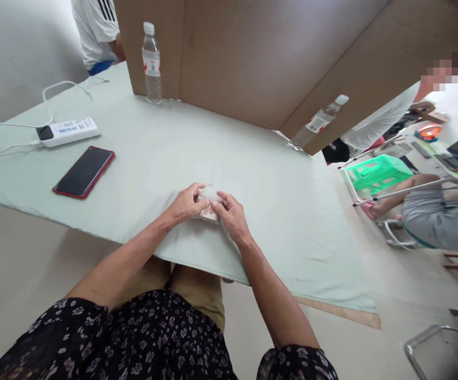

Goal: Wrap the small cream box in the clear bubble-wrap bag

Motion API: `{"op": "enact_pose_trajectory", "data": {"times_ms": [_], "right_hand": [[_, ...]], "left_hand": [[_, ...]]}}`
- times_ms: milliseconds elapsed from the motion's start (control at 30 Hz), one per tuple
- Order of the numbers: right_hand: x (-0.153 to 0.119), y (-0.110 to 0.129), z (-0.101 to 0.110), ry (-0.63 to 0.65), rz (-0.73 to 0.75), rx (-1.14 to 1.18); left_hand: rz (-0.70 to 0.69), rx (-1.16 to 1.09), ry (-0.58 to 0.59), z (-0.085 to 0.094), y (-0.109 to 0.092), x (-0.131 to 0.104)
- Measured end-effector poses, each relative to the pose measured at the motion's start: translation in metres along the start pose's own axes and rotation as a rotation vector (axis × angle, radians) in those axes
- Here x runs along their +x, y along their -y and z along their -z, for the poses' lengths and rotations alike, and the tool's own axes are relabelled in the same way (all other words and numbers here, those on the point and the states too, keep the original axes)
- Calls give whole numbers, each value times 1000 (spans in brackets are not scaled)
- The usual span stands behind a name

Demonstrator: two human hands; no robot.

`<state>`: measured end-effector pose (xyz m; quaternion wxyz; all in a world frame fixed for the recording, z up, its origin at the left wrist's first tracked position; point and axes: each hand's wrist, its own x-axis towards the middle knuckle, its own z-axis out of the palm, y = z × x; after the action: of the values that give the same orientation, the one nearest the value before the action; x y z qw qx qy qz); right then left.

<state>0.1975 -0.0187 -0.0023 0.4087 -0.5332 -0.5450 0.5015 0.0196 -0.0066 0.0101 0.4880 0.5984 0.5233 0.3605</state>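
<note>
A small white box with reddish print (209,214) sits on the pale green tablecloth (276,221) close to the table's front edge. Both hands grip it from opposite sides. My left hand (187,205) has its fingers curled round the left side, its thumb on the top. On the right side, my right hand (232,214) presses its thumb near the middle of the box, fingers bent behind. A whitish, partly see-through part shows between the fingertips at the back; whether it is a lid or a wrapper I cannot tell.
A phone with a red case (84,172) and a white power strip (70,132) with cables lie on the left. Water bottles (151,68) stand before a tall cardboard divider (229,58). Other people sit behind it and at right, near a green stool (377,173).
</note>
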Motion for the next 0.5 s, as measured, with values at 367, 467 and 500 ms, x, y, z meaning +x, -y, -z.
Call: {"op": "enact_pose_trajectory", "data": {"times_ms": [367, 467, 500], "right_hand": [[12, 11, 9, 59, -1, -125], [12, 14, 10, 36, 29, -174], [13, 15, 12, 33, 40, -198]], "left_hand": [[-83, 171, -208, -3, 0, -1], [-162, 238, -197, -2, -2, -3], [-182, 245, -173, -2, -2, -4]]}}
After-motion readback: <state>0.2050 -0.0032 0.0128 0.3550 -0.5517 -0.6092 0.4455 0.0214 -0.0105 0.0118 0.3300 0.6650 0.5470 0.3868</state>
